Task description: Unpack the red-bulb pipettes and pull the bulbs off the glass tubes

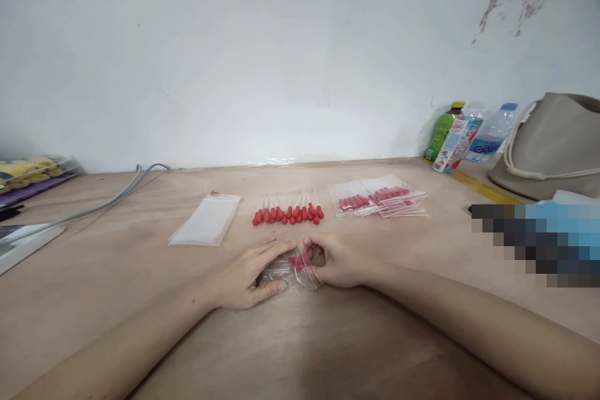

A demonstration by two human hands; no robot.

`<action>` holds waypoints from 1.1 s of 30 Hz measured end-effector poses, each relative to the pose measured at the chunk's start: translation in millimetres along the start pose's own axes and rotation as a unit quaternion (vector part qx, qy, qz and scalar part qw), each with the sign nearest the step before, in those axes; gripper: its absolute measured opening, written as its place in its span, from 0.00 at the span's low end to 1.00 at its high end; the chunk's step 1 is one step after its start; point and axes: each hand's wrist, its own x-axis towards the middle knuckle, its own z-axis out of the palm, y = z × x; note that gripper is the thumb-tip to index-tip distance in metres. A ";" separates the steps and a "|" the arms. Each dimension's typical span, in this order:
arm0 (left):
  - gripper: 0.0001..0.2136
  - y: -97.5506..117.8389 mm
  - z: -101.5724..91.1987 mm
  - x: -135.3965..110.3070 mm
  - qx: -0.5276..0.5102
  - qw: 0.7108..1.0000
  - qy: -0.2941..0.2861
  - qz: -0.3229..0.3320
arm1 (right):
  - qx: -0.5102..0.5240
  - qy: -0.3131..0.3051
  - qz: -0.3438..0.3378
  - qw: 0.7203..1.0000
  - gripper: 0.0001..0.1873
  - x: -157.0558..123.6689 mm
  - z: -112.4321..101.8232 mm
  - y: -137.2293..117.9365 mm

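A small clear zip bag (294, 270) with a red seal strip lies on the wooden table (300, 337), with red-tipped droppers inside it. My left hand (248, 275) grips the bag's closed end between thumb and fingers. My right hand (338, 260) pinches the red-edged mouth of the same bag. Just beyond the hands lies a row of several loose droppers (287, 212) with red bulbs. A stack of empty clear bags (206, 219) lies to the left of them, and filled bags (377, 197) lie to the right.
A grey cable (100, 203) runs across the table's left side. Yellow items in a clear pack (28, 170) sit at far left. Bottles (457, 136) and a beige bag (555, 147) stand at the back right by the white wall. A blurred patch covers the right edge.
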 end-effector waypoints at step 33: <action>0.30 -3.5 -4.2 2.3 0.040 0.997 -0.072 0.004 | 0.103 0.320 -0.059 0.940 0.12 33.1 -100.3 -1.2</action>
